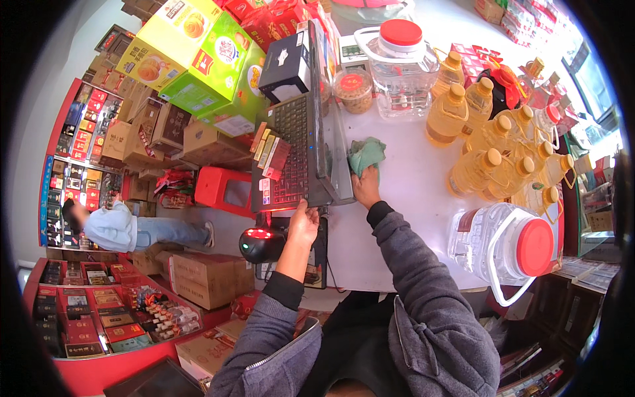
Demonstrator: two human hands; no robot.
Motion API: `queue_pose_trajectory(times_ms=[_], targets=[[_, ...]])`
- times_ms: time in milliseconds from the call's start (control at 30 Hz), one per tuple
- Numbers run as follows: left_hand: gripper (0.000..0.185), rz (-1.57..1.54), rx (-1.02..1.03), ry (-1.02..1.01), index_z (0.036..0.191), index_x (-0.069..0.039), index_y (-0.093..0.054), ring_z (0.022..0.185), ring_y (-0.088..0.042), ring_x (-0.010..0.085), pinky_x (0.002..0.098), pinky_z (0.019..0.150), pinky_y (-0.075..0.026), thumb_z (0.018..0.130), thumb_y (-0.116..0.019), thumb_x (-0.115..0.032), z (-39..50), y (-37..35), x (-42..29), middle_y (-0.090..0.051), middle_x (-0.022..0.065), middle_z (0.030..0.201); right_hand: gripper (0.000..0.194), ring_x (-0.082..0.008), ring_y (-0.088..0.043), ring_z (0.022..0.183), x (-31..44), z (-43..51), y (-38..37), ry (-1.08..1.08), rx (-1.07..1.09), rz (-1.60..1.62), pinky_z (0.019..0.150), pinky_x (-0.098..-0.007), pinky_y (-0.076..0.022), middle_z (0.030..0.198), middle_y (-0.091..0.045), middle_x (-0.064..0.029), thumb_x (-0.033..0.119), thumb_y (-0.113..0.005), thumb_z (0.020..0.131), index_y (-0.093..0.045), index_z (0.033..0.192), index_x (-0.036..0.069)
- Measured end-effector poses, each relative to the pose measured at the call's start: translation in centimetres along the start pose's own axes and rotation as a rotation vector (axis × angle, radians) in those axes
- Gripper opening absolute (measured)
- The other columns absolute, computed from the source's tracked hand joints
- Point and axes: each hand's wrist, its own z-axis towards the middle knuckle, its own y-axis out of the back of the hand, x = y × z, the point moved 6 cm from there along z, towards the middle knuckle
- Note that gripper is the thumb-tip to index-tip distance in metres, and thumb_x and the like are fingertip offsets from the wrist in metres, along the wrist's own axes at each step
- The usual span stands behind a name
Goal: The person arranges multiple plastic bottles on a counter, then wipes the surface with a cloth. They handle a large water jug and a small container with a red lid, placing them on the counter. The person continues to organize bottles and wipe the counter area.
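My left hand grips the near edge of an open black laptop, which stands tilted beside the white tabletop. Several small cigarette-type packs lie on its keyboard side. My right hand holds a crumpled green cloth against the white surface, just right of the laptop's screen. Past the cloth stand a clear tub of nuts or similar food with a red label and a large clear plastic jar with a red lid.
Several bottles of yellow oil and another red-lidded jar stand to the right. A black scanner glows red by my left wrist. Green and yellow cartons are stacked at the upper left. A person stands at the shelves.
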Motion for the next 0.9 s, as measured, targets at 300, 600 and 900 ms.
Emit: queue_pose_trajectory(times_ms=[300, 600, 900], targets=[[0.012, 0.043, 0.034, 0.037, 0.087, -0.018, -0.059, 0.059, -0.048, 0.0093, 0.0260, 0.055, -0.035, 0.090, -0.058, -0.029, -1.1, -0.4, -0.1, -0.057, -0.0037, 0.069, 0.034, -0.0423, -0.044, 0.097, 0.1, -1.1, -1.4, -0.012, 0.002, -0.156, 0.084, -0.0490, -0.0379, 0.106, -0.049, -0.0243, 0.010, -0.057, 0.073, -0.052, 0.104, -0.005], [0.021, 0.097, 0.069, 0.014, 0.083, -0.015, -0.058, 0.064, -0.048, 0.0113, 0.0277, 0.061, -0.035, 0.089, -0.058, -0.036, -0.6, -0.1, 0.2, -0.058, -0.0025, 0.071, 0.030, -0.0414, -0.045, 0.099, 1.0, -1.3, -1.2, -0.073, -0.034, -0.198, 0.082, -0.0492, -0.0390, 0.106, -0.049, -0.0242, 0.010, -0.058, 0.071, -0.056, 0.097, -0.006], [0.024, 0.127, 0.045, 0.057, 0.084, -0.015, -0.058, 0.066, -0.049, 0.0113, 0.0279, 0.062, -0.036, 0.088, -0.059, -0.039, -1.3, -0.4, -0.1, -0.059, -0.0025, 0.074, 0.034, -0.0414, -0.046, 0.102, 1.0, 0.5, 0.4, -0.062, -0.159, 0.131, 0.089, -0.0467, -0.0378, 0.111, -0.052, -0.0224, 0.002, -0.052, 0.074, -0.056, 0.108, -0.002]])
